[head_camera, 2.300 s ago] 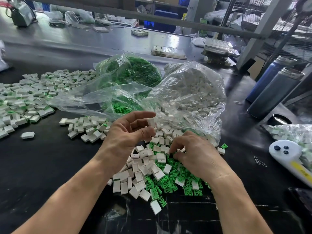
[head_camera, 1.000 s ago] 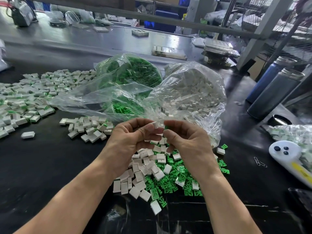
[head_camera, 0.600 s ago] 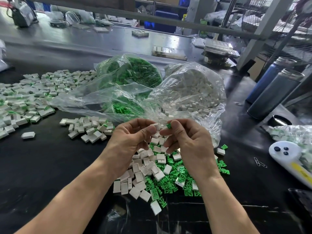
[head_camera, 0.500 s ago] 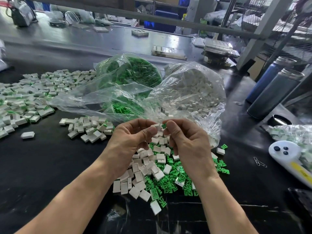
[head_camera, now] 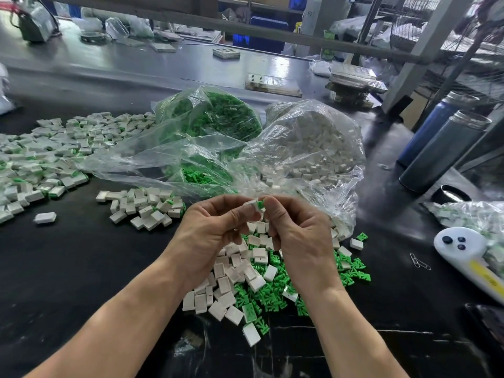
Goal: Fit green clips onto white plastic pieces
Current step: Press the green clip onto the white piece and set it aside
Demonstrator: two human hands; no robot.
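While both forearms reach in from the near edge of the black table (head_camera: 68, 268), the left hand (head_camera: 210, 230) and right hand (head_camera: 297, 236) meet fingertip to fingertip above the mixed heap (head_camera: 253, 282) of loose white pieces and green clips. Left thumb and forefinger pinch a white piece (head_camera: 253, 205); the right hand's curled fingers pinch a green clip (head_camera: 260, 204) pressed against that piece's side. Both palms turn inward, wrists raised off the table. Just beyond the heap lie two clear bags, the bag of white pieces (head_camera: 308, 148) straight behind and the bag of green clips (head_camera: 212, 118) behind and to the left. Left of the heap sits a small white cluster (head_camera: 144, 205), and farther left a wide spread of pieces (head_camera: 41, 159) showing green edges.
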